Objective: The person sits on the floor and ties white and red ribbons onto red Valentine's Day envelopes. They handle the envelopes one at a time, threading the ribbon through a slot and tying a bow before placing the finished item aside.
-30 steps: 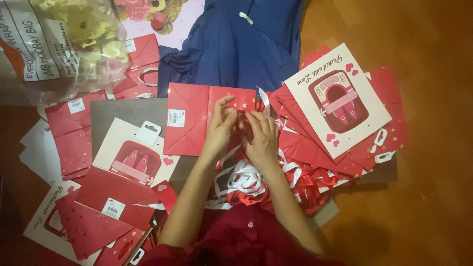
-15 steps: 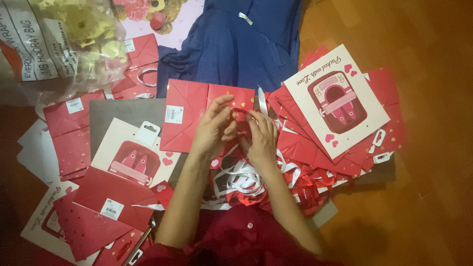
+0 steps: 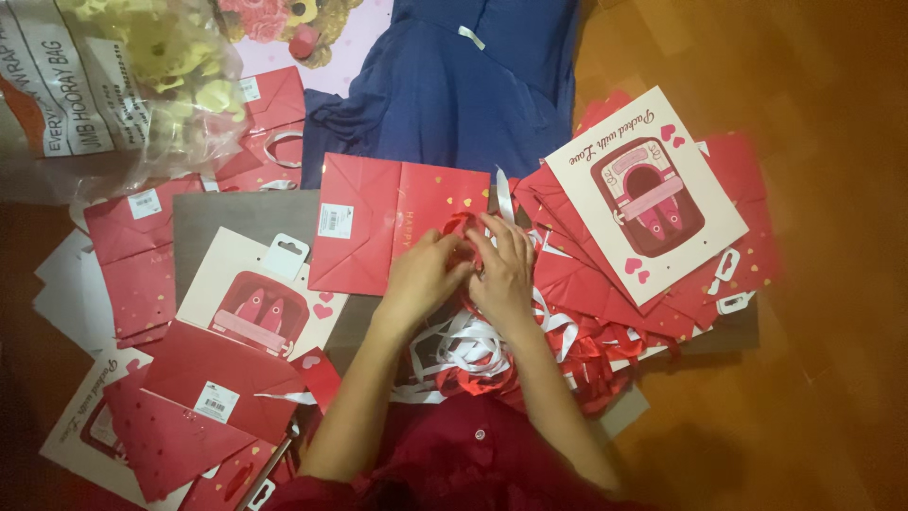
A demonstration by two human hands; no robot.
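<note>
Red ribbon (image 3: 461, 227) sits pinched between my left hand (image 3: 426, 274) and right hand (image 3: 501, 265), fingertips closed narrowly on it, at the edge of a flat red gift bag (image 3: 378, 222). I see loose white and red ribbons (image 3: 473, 345) piled beneath my wrists, stacked red bags (image 3: 586, 284) right, a white card (image 3: 648, 199) atop them, blue cloth (image 3: 454, 85) beyond. It looks glossy, looped.

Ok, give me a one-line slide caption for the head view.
Left hand and right hand pinch a red ribbon at a flat red gift bag, amid stacked bags.
</note>
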